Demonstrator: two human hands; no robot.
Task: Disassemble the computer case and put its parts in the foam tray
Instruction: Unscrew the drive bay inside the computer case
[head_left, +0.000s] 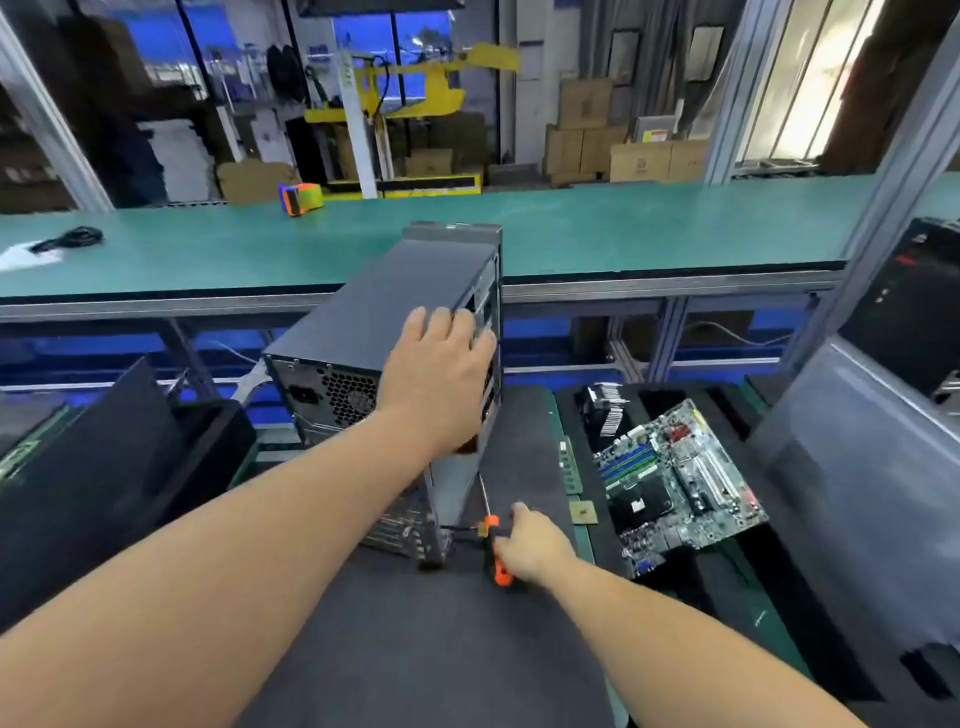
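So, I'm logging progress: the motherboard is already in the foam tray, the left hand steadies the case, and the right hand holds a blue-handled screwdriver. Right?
Not quite: the head view shows the screwdriver handle is orange and black, not blue. The rest stands: motherboard in the foam tray, left hand on the case, right hand holding the tool.

factory assembly hall: long green workbench (571, 228), aluminium frame posts (883, 197), stacked cartons (587, 130), yellow machine (415, 88).

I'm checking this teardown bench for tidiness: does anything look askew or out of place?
The motherboard lies tilted, propped across the foam tray rather than seated flat. The computer case also leans, steadied by the left hand, while the right hand grips an orange-handled screwdriver. Nothing looks spilled or broken.
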